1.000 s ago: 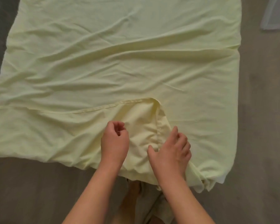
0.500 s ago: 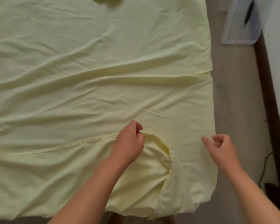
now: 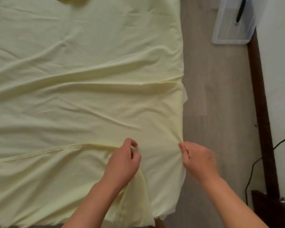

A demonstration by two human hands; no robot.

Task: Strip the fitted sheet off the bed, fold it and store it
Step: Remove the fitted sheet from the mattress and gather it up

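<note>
1. Across the left and centre of the frame, the pale yellow fitted sheet lies spread flat. It looks already stripped, so I judge the folding step is in hand, with the lower right corner being squared.
2. At upper right, a clear storage box stands on the wood floor, well apart from the sheet.
3. At lower right, the right hand pinches the sheet's right edge. At lower centre, the left hand is curled at the end of the hem; I cannot tell if it grips cloth.
4. The next move likely calls for a firm hold with both hands, then carrying the edge across evenly.
5. Half a second earlier the right hand hung past the edge, holding nothing, and the corner pocket gaped. The pocket now lies flatter.
</note>
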